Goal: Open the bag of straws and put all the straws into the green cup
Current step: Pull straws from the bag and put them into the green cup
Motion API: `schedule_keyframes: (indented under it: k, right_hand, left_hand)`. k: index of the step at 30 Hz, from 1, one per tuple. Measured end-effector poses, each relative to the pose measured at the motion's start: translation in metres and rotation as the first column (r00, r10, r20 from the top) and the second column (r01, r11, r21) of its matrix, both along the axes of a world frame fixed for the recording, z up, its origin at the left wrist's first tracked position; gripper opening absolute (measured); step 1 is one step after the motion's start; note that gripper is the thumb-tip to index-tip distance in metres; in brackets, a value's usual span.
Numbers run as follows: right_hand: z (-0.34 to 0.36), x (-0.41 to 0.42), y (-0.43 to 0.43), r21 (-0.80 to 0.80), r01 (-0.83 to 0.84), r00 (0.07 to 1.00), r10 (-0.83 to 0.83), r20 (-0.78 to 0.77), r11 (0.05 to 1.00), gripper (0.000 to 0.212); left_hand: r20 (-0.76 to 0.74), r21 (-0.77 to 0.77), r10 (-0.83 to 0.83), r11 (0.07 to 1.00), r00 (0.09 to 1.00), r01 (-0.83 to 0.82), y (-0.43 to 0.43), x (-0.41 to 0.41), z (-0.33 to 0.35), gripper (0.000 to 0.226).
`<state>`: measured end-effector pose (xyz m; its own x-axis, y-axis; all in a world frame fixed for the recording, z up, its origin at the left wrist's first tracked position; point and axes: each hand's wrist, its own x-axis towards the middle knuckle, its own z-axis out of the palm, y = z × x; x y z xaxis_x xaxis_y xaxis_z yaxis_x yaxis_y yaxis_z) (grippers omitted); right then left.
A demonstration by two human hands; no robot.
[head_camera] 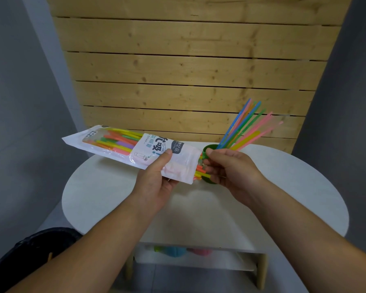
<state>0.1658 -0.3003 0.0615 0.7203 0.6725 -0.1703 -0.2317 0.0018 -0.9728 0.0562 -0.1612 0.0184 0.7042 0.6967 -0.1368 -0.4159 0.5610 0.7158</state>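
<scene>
My left hand (156, 178) grips the white straw bag (127, 146) near its open end, holding it almost level above the round white table (114, 197). Coloured straws fill the bag, and several straw ends (200, 171) poke out of its mouth. At that mouth, my right hand (230, 168) pinches these straw ends with thumb and fingers. Behind my right hand stands the green cup (209, 148), mostly hidden. Several straws (245, 127) lean out of the cup up and to the right.
A wooden slat wall (188, 60) rises just behind the table. Under the tabletop a lower shelf (194, 259) holds blurred green, blue and pink objects. Grey walls stand on both sides, and a dark item lies at the bottom left (30, 250).
</scene>
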Motion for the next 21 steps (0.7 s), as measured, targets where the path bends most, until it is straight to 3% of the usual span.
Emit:
schedule_keyframes:
  k: [7, 15, 21]
  right_hand:
    - [0.0, -0.002, 0.0, 0.01, -0.022, 0.999, 0.023, -0.046, 1.0, 0.027]
    - [0.007, 0.007, -0.009, 0.044, 0.077, 0.997, -0.078, 0.018, 0.996, 0.009]
    - [0.008, 0.007, -0.012, 0.102, 0.112, 0.99, -0.12, 0.076, 0.989, 0.01]
  left_hand:
    - [0.004, -0.002, -0.002, 1.0, 1.0, 0.002, -0.001, 0.0, 0.0, 0.035]
    - [0.009, -0.098, 0.047, 0.994, 0.999, -0.045, 0.006, -0.003, 0.004, 0.045]
    - [0.012, -0.13, 0.059, 0.99, 0.998, -0.057, 0.004, -0.003, 0.004, 0.04]
